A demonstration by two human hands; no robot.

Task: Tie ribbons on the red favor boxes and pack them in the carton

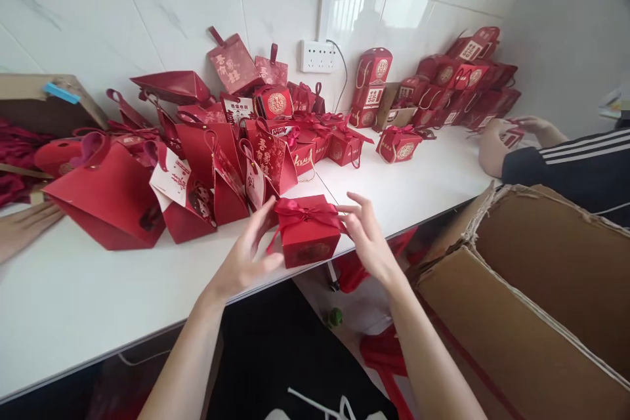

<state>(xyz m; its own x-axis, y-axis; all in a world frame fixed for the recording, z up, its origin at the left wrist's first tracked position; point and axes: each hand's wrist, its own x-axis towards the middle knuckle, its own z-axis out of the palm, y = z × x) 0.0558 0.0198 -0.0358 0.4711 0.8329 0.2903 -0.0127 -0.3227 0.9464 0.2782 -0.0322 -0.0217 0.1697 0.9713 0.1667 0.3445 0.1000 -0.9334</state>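
Observation:
A small red gift box (308,248) stands at the front edge of the white table (394,200). A red ribbon bow (309,212) is tied across its top. My left hand (243,257) is at the box's left side, thumb and fingers spread. On the opposite side is my right hand (368,236), its fingers apart and their tips at the ribbon's right end; whether they touch it I cannot tell. Just behind and to the left stand several red bag-shaped boxes, among them a white-fronted one (180,193). Other ribboned boxes (344,146) sit behind.
At the right, a co-worker's hands (497,144) hold a small red box. Another person's hand (29,226) rests at the left edge. A large open cardboard carton (522,315) stands right of me. Stacked red boxes (445,95) line the wall near a power socket (319,57).

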